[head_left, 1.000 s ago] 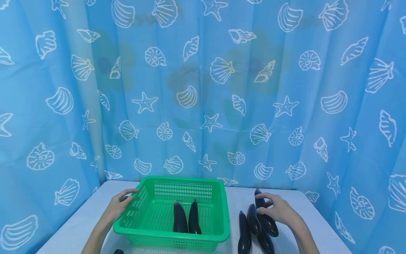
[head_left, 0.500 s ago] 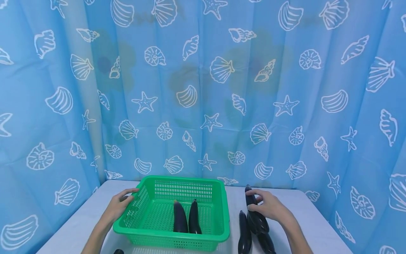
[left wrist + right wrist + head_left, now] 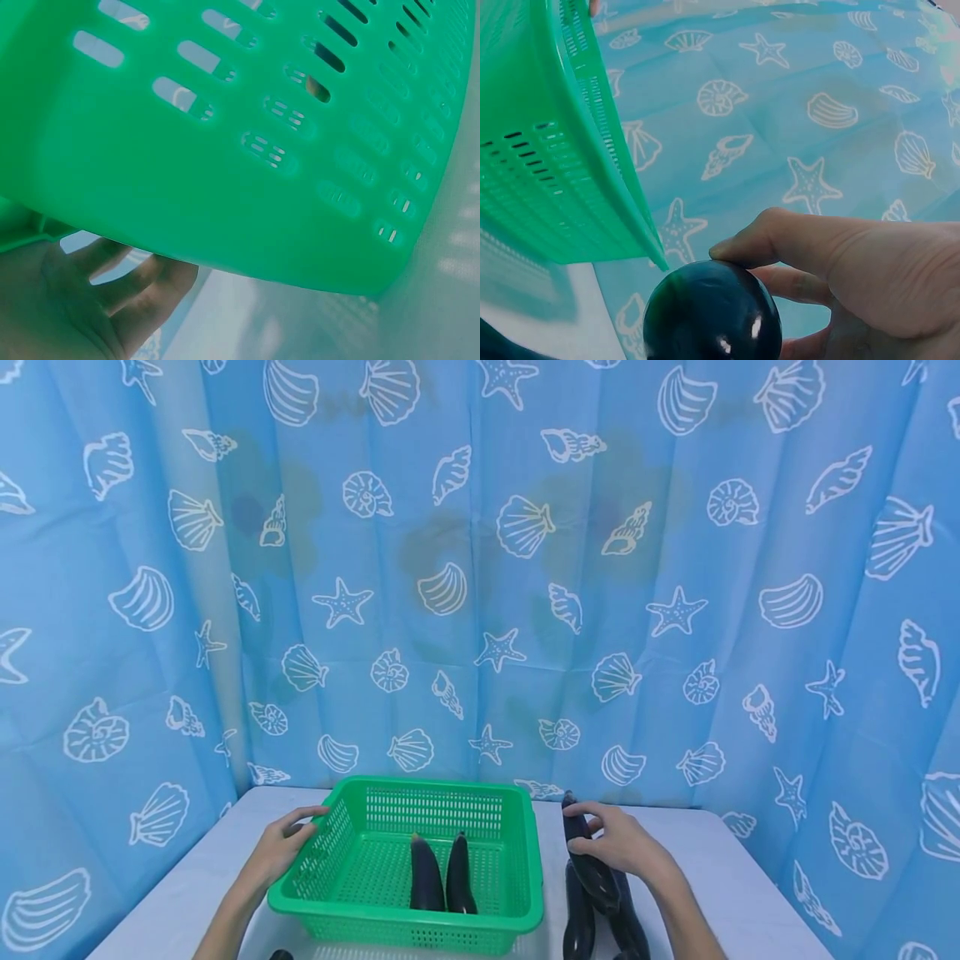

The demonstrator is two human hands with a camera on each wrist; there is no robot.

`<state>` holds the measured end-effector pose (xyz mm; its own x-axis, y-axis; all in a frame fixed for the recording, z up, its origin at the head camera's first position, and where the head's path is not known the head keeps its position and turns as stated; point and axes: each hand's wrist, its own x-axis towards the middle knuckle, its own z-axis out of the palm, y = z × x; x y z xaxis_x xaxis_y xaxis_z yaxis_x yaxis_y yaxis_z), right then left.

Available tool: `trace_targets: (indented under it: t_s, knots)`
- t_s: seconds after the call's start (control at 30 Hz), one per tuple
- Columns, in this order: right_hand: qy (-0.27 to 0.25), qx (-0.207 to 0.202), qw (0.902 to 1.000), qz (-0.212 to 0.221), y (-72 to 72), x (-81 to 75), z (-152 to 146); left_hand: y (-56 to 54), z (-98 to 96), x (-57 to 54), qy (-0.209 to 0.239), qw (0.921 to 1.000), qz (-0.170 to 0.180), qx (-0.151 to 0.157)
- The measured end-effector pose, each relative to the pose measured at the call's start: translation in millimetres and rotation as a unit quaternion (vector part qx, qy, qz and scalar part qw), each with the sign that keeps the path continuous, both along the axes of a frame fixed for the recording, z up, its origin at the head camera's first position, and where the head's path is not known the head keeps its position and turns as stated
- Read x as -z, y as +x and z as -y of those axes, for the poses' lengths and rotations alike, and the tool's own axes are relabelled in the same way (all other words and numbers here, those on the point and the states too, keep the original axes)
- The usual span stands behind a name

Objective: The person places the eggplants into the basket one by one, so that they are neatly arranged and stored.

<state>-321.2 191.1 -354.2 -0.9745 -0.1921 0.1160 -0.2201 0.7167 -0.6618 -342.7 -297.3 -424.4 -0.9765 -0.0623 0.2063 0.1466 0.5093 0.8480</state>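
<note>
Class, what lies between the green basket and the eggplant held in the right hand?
A bare strip of white tabletop separates the green basket from the eggplant in the right hand, as the head view shows.

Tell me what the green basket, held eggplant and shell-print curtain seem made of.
Green basket: probably molded plastic, slight sheen; regular slots and a continuous rim suggest it.
Held eggplant: smooth, glossy skin with bright highlights; real or imitation, I can't tell.
Shell-print curtain: fabric or plastic sheeting, fairly matte, soft folds.
</note>
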Motion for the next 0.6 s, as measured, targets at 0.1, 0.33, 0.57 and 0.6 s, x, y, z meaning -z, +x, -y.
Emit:
trace_targets:
  t_s: [0.1, 0.33, 0.57, 0.6]
  knots:
    - [0.004, -0.001, 1.0000, -0.003, 0.9, -2.3, 7, -0.5, 0.8, 0.6, -0.003, 1.0000, 0.000, 0.003]
    - [0.006, -0.011, 0.9999, -0.009, 1.6, -11.5, 27, -0.7, 1.4, 1.5, -0.003, 1.0000, 0.002, 0.002]
    - [-0.019, -0.061, 0.9979, -0.004, 0.0, -13.8, 42, -1.3, 0.8, 1.2, -0.004, 1.0000, 0.000, 0.003]
    - [-0.020, -0.066, 0.9976, -0.006, -0.3, -13.6, 44, -1.3, 0.7, 1.1, -0.002, 1.0000, 0.000, 0.004]
